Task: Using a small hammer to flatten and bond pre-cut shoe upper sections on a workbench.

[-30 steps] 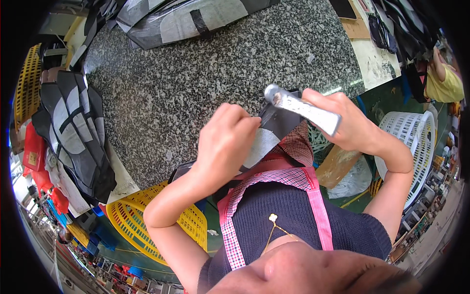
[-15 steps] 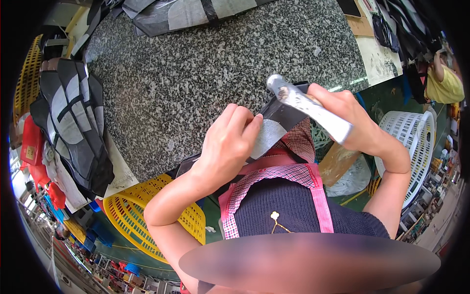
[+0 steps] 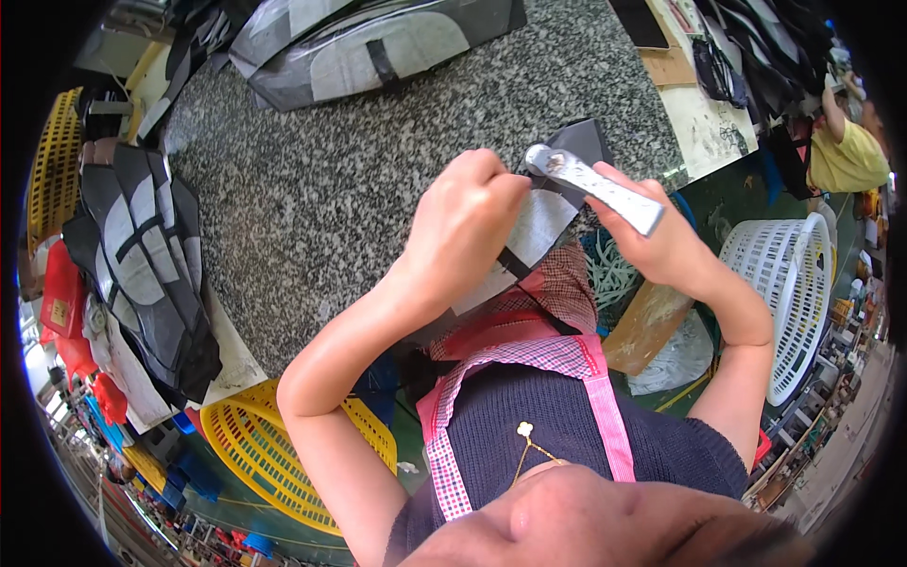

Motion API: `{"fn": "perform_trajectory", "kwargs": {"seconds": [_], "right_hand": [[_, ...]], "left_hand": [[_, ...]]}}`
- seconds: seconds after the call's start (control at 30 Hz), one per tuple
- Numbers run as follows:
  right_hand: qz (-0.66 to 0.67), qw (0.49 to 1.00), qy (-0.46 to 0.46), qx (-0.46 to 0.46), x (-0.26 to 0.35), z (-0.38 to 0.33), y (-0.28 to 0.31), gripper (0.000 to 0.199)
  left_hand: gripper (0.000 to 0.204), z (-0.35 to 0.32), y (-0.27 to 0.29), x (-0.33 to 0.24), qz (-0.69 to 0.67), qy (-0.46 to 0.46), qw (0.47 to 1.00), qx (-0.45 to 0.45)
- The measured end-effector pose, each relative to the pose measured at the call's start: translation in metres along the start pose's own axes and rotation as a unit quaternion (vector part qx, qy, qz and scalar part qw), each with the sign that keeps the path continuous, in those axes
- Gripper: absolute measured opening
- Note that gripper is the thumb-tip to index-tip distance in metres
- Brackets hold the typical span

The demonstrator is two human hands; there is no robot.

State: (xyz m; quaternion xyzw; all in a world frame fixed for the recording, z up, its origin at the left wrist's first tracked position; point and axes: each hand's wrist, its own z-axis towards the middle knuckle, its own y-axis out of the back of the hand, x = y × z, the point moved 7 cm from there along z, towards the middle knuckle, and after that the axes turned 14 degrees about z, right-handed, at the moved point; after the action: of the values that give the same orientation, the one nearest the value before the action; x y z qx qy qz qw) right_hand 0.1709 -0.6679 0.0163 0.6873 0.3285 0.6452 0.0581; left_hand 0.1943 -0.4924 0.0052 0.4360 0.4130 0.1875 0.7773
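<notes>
A black flat piece with a light grey patch [image 3: 548,223] lies over the near edge of the speckled stone tabletop [image 3: 312,180], part of it hanging toward my apron. My left hand [image 3: 468,222] is closed on the piece's far edge, with fingertips pinched together. A silver metal hammer [image 3: 609,192] is in my right hand [image 3: 654,248], its rounded end above the black material beside my left fingertips. My right fingers are partly hidden behind the hammer. Whether the hammer touches the piece I cannot tell.
Similar black and grey pieces [image 3: 387,59] lie at the far edge, with another stack [image 3: 142,255] at the left. A yellow basket [image 3: 269,463] stands below left, a white basket [image 3: 779,302] at right. A person in yellow [image 3: 847,163] is at far right.
My left hand has moved farther onto the tabletop and slightly right. The black piece shows more of its far end past the hammer. The whole view has shifted a little.
</notes>
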Motion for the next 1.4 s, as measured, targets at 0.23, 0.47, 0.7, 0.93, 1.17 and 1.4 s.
{"fn": "perform_trajectory", "kwargs": {"seconds": [0.23, 0.47, 0.7, 0.93, 1.17, 1.4], "right_hand": [[0.05, 0.998, -0.023, 0.033, -0.003, 0.015, 0.012, 0.032], [0.038, 0.996, 0.075, -0.007, 0.023, 0.001, 0.024, 0.032], [0.063, 0.99, 0.122, -0.013, 0.041, 0.007, 0.021, 0.014], [0.092, 0.993, 0.076, -0.009, 0.029, 0.003, 0.009, 0.017], [0.056, 0.995, 0.035, 0.076, 0.019, 0.005, -0.018, 0.016], [0.11, 0.989, 0.096, -0.015, 0.035, 0.005, 0.001, 0.015]], "left_hand": [[0.019, -0.024, 0.008, 0.017, -0.106, 0.126, 0.983, 0.086], [0.026, -0.026, 0.012, -0.005, 0.002, 0.013, 0.999, 0.042], [0.032, -0.031, 0.011, -0.01, 0.033, -0.013, 0.998, 0.054], [0.032, -0.029, 0.012, -0.015, 0.077, -0.042, 0.995, 0.045], [0.018, -0.04, 0.026, 0.015, 0.02, 0.099, 0.993, 0.054], [0.022, -0.056, 0.022, -0.009, 0.065, 0.014, 0.998, 0.003]]}}
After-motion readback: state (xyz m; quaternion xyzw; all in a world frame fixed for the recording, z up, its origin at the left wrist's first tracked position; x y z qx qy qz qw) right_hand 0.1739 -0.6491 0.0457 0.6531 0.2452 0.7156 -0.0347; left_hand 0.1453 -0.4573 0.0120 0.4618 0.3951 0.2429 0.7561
